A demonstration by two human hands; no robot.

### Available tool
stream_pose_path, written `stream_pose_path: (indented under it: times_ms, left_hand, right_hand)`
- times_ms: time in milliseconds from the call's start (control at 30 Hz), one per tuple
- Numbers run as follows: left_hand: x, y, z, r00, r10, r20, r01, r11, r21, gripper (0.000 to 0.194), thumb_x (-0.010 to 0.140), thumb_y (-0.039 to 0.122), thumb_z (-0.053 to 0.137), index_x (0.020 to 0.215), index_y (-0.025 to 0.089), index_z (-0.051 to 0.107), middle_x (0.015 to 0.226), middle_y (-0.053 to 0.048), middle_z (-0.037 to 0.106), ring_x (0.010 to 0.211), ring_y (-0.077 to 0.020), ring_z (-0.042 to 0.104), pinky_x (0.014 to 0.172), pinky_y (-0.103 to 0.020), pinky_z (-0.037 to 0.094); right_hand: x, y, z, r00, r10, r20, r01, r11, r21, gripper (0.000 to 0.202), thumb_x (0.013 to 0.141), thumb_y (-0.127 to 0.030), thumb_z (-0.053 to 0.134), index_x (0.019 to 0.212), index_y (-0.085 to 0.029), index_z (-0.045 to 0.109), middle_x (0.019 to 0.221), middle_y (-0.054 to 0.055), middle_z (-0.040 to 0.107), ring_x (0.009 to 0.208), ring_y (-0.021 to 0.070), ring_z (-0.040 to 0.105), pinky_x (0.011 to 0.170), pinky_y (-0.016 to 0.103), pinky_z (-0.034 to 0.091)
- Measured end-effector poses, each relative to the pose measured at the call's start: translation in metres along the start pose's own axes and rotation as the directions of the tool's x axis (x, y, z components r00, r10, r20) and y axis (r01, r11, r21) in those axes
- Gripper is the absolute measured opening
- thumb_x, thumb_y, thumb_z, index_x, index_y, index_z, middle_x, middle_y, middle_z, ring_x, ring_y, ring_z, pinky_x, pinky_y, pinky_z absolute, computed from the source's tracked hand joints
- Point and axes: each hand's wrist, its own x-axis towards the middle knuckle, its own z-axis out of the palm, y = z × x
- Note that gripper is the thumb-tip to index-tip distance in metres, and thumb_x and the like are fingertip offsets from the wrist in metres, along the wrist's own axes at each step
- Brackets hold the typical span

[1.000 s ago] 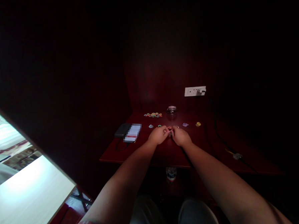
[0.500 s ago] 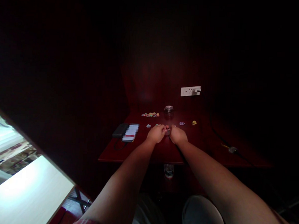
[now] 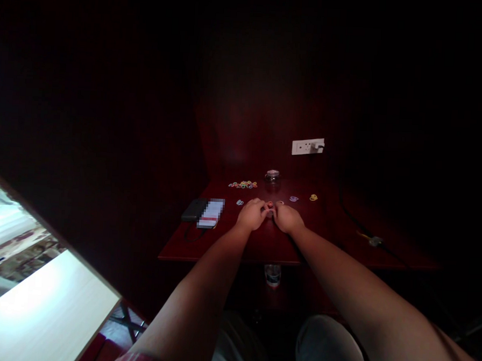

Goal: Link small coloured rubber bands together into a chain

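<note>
Over the dark red table (image 3: 221, 249), my left hand (image 3: 252, 214) and my right hand (image 3: 286, 217) meet almost fingertip to fingertip. Both have curled fingers around something small and pinkish that I cannot make out. A red band (image 3: 269, 204) lies just beyond the fingertips. Small coloured bands lie in separate groups: light blue (image 3: 240, 202) left of my hands, purple (image 3: 294, 199) and yellow (image 3: 313, 197) to the right. Farther back is a mixed pile of coloured bands (image 3: 243, 185). A clear lidded jar (image 3: 272, 179) stands behind my hands.
A phone (image 3: 210, 213) and a black case-like object (image 3: 193, 210) lie at the table's left. A white socket (image 3: 308, 146) with a plug is on the back wall. A cable with a connector (image 3: 375, 241) runs along the right. Below the table edge is a cup (image 3: 272, 275).
My fingers have shifted slightly around the small item, and a pink band beside my right hand shows more clearly. The rest looks the same.
</note>
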Motion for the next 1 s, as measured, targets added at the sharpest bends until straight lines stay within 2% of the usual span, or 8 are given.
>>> stream_pose_path:
  times_ms: [133,233,633,733,867,1000]
  left_hand:
    - [-0.0005,0.0008,-0.0012,0.999,-0.030,-0.013,0.030,0.999,0.020,0.013,0.084,0.028,0.051,0.087,0.020,0.061,0.096,-0.006,0.057,0.094,-0.0182,0.052,0.088,-0.030,0.040]
    - [-0.0005,0.0024,-0.0018,0.999,-0.046,-0.007,0.046,0.998,0.037,0.013,0.084,0.027,0.051,0.088,0.019,0.061,0.097,-0.006,0.057,0.094,-0.0184,0.051,0.089,-0.031,0.040]
    - [-0.0011,0.0069,-0.0029,0.987,-0.155,-0.034,0.159,0.973,0.169,0.017,0.088,0.028,0.045,0.092,0.019,0.059,0.099,-0.007,0.058,0.096,-0.0202,0.050,0.088,-0.032,0.037]
    - [-0.0002,0.0064,-0.0032,0.986,-0.165,-0.021,0.167,0.976,0.138,0.016,0.086,0.027,0.047,0.090,0.019,0.060,0.098,-0.007,0.059,0.095,-0.0194,0.051,0.088,-0.031,0.038]
    - [0.0011,0.0022,-0.0024,0.992,-0.120,0.048,0.119,0.993,0.014,0.015,0.084,0.028,0.050,0.086,0.018,0.062,0.094,-0.005,0.060,0.091,-0.0177,0.053,0.085,-0.029,0.041]
    - [0.0019,-0.0028,0.0008,0.993,-0.110,0.038,0.112,0.993,-0.047,0.017,0.083,0.030,0.051,0.085,0.017,0.063,0.090,-0.005,0.062,0.085,-0.0167,0.055,0.080,-0.027,0.043]
  right_hand:
    - [-0.0013,0.0010,0.0011,0.993,-0.113,-0.028,0.113,0.994,0.004,0.035,0.092,-0.037,0.032,0.116,-0.020,0.052,0.107,0.012,0.065,0.094,0.0231,0.062,0.078,0.031,0.042]
    - [-0.0018,0.0015,0.0019,0.986,-0.163,-0.030,0.163,0.987,-0.004,0.033,0.092,-0.036,0.034,0.112,-0.021,0.055,0.105,0.011,0.066,0.092,0.0219,0.062,0.078,0.030,0.041]
    - [0.0000,0.0036,0.0017,0.986,-0.168,-0.005,0.168,0.986,0.003,0.026,0.088,-0.032,0.040,0.102,-0.022,0.060,0.100,0.008,0.067,0.091,0.0204,0.061,0.077,0.028,0.041]
    - [0.0000,0.0035,0.0017,0.988,-0.156,-0.010,0.156,0.988,0.007,0.027,0.089,-0.033,0.039,0.103,-0.022,0.060,0.101,0.008,0.066,0.091,0.0203,0.061,0.077,0.028,0.041]
    - [-0.0002,0.0032,0.0020,0.992,-0.124,-0.018,0.124,0.992,0.015,0.030,0.090,-0.034,0.037,0.105,-0.021,0.059,0.101,0.009,0.066,0.090,0.0205,0.062,0.077,0.028,0.041]
    - [-0.0003,0.0024,0.0012,0.994,-0.105,-0.029,0.106,0.994,0.033,0.033,0.091,-0.037,0.035,0.108,-0.021,0.059,0.102,0.010,0.067,0.092,0.0216,0.062,0.076,0.029,0.042]
